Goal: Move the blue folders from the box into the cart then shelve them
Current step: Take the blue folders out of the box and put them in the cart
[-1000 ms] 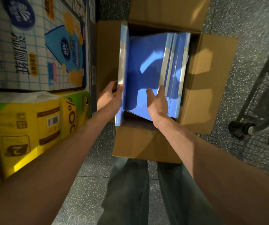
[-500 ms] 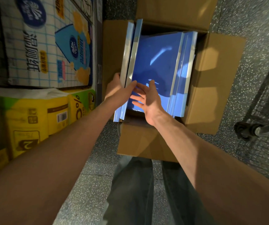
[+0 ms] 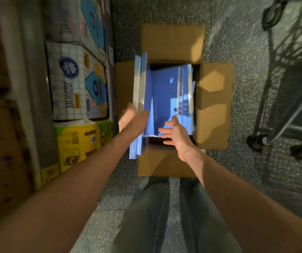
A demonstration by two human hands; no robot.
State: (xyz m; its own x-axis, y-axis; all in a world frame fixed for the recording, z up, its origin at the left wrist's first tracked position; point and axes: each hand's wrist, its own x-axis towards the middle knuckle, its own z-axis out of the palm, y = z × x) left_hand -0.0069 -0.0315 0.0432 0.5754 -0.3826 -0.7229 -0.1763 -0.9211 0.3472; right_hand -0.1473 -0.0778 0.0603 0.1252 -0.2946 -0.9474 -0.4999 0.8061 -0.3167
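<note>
The left hand [image 3: 133, 120] grips two glossy blue folders [image 3: 139, 84] at the left side of the open brown cardboard box [image 3: 214, 110]. The right hand [image 3: 176, 133] hovers with fingers spread, beside more blue folders [image 3: 185, 95] standing inside.

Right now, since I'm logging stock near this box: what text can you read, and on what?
"2": label on the yellow pack.
"%": that pack's green end, digits beside it blurred.
Chinese characters on the white and blue pack: too blurred to read.
Barcode on the yellow pack: too small.
No print visible on the blue folders or the cardboard box.
</note>
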